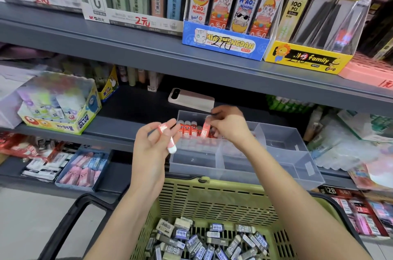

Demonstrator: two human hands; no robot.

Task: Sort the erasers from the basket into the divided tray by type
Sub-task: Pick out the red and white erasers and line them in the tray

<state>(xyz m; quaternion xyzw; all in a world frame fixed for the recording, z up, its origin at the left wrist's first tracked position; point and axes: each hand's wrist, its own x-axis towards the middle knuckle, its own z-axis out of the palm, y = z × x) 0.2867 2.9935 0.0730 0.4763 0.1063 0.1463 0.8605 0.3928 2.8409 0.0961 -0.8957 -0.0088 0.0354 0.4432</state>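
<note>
A clear divided tray [282, 153] sits on the middle shelf. Its back-left compartment holds a row of upright red-sleeved erasers [188, 128]. My right hand [228, 125] pinches one red eraser [205, 128] at the right end of that row, tilted. To the left of the tray, my left hand [152, 147] holds another red-and-white eraser [168, 138] in its fingers. Below, the olive green basket [212, 200] contains several dark-sleeved and grey erasers [204, 242].
A phone [191, 98] lies on the shelf behind the tray. A glue-stick display box [63, 108] stands at the left. The lower shelf holds a blue tray of pink and blue erasers [85, 168]. Pencil-lead boxes [229, 15] fill the upper shelf.
</note>
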